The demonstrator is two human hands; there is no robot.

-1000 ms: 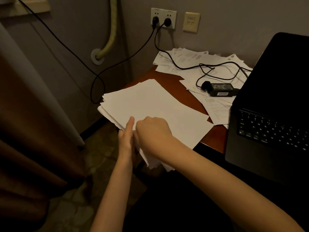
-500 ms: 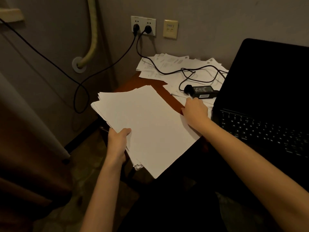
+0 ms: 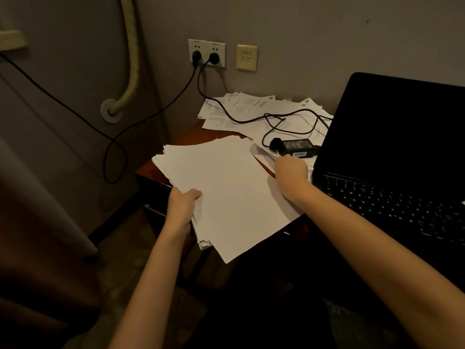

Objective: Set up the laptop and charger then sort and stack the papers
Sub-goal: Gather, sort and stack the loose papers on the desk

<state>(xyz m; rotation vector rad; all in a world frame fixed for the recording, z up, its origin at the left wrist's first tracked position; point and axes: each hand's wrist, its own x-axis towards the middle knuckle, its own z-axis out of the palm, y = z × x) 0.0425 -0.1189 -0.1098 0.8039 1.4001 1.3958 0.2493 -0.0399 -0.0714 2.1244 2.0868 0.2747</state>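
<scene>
The head view shows the left hand (image 3: pixel 185 206) gripping the stack of papers (image 3: pixel 221 187) by its near left edge, thumb on top, probably to keep the sheets together over the corner of the bench (image 3: pixel 148 170). The right hand (image 3: pixel 290 168) reaches forward with curled fingers onto a loose sheet (image 3: pixel 261 153) just before the charger (image 3: pixel 298 147), beside the open laptop (image 3: pixel 392 159); whether it pinches that sheet I cannot tell.

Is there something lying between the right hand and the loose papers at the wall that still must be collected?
Yes. The black rectangular charger brick and its looped black cable lie on the scattered printed paper sheets, directly beyond the right hand.
</scene>
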